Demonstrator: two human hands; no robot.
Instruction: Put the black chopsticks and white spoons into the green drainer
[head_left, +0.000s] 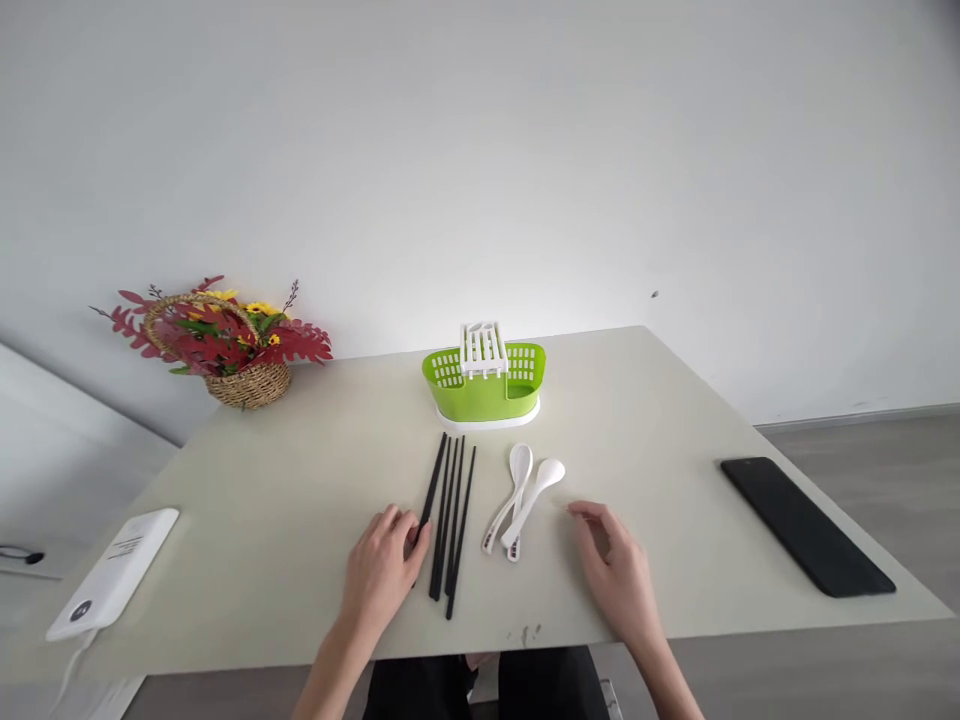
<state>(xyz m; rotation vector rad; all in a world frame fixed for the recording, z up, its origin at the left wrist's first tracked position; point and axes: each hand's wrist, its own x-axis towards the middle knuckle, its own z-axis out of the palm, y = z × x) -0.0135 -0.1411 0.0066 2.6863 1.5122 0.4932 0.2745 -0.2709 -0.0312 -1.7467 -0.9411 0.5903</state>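
Several black chopsticks lie side by side on the table, pointing away from me. My left hand rests at their left edge, thumb and fingers closed around the leftmost black chopstick; its middle is partly hidden by the fingers. To the right of the chopsticks, white spoons lie crossed, bowls facing away and patterned handle ends toward me. My right hand rests on the table to the right of the spoons, fingers loosely curved and thumb apart, holding nothing. Beyond them stands a green utensil basket with a white slotted top piece.
A wicker basket of artificial flowers stands at the back left by the wall. A white power bank with a cable lies at the left edge. On the right lies a black phone. The table's front edge is close to me.
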